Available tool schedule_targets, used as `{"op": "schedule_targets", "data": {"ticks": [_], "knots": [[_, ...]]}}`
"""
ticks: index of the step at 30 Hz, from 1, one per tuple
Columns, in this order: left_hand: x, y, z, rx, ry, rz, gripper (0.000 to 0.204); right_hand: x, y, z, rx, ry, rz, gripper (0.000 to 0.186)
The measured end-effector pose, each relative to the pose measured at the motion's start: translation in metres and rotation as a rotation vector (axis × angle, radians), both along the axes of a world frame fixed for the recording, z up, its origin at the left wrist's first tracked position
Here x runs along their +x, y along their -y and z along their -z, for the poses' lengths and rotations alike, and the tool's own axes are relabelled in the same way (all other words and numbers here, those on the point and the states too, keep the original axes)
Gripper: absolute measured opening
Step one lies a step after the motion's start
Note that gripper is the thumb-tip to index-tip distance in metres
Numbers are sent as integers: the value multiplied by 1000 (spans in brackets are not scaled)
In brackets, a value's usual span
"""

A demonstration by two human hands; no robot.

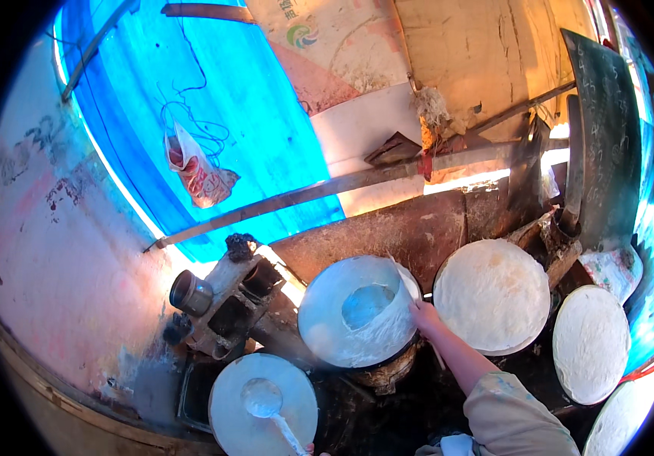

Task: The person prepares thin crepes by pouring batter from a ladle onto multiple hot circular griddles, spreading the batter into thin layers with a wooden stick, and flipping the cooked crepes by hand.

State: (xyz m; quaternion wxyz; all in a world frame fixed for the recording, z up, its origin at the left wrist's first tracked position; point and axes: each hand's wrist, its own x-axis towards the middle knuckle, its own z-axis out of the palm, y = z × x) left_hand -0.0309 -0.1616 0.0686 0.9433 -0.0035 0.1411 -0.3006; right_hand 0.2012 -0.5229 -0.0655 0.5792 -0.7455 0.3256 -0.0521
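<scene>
My right hand [425, 318] is closed around a long thin stick [397, 270] that lies across the right side of a round griddle [319, 323]. A thin white sheet of batter [384, 334] coats much of the griddle, with a bluish round patch [366, 305] near its middle. At the bottom edge, only a little of my left hand [312, 450] shows, by the handle of a ladle [262, 398]; its fingers are mostly cut off. The ladle's round bowl rests in a wide round vessel of white batter [228, 380].
Round white lids or discs [492, 296] stand to the right, one [592, 344] farther along. Sooty blocks [230, 315] and a dark metal can [191, 293] sit at the left. A bag [201, 171] hangs on the blue sheet wall; a dark board [607, 144] leans at right.
</scene>
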Motion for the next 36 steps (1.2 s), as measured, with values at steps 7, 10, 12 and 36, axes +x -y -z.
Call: {"op": "schedule_targets", "data": {"ticks": [7,10,12,36], "knots": [[-5,-3,22,73,-103,-58,19,-75,-72,53,258,165,104,36],[11,9,21,120,-93,-73,24,-117,-127,-8,695,137,18,36],[13,14,17,161,-89,-53,39,-106,-109,-27,812,101,-20,34],[-10,22,20,280,35,-8,52,-22,-9,2,582,154,4,19]]}}
